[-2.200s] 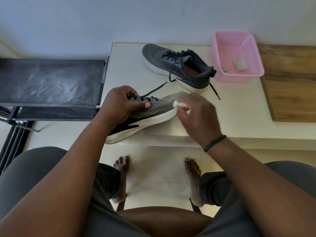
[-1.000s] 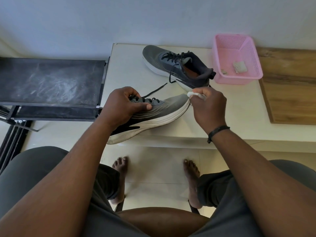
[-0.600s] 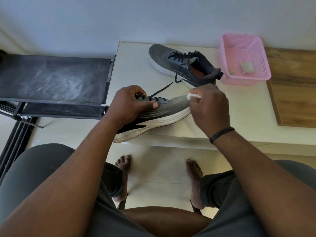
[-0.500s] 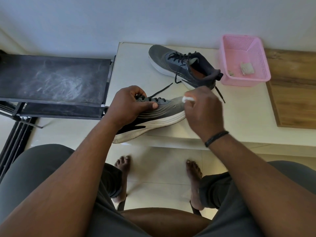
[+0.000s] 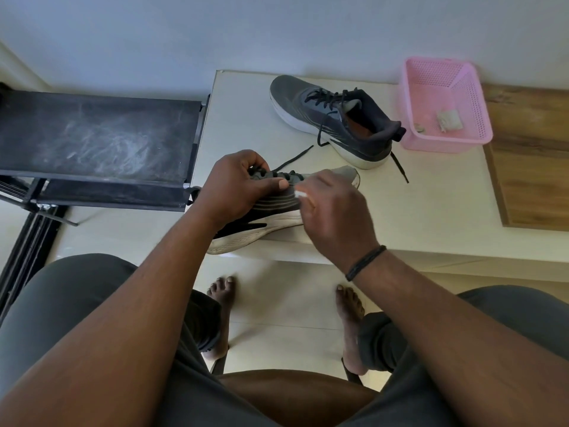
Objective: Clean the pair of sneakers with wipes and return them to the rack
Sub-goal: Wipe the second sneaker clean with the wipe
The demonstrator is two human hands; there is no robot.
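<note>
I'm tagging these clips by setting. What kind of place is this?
Probably a home, maybe an entryway: a black shoe rack stands by a low white ledge against a plain wall, on a tiled floor. The person sits barefoot, wiping a sneaker.

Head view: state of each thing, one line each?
near sneaker: gripped at the laces, toe on the table
far sneaker: upright on table, laces loose
wipe: pinched against near sneaker
left hand: grips near sneaker
right hand: holds wipe
pink basket: upright, scraps inside
</note>
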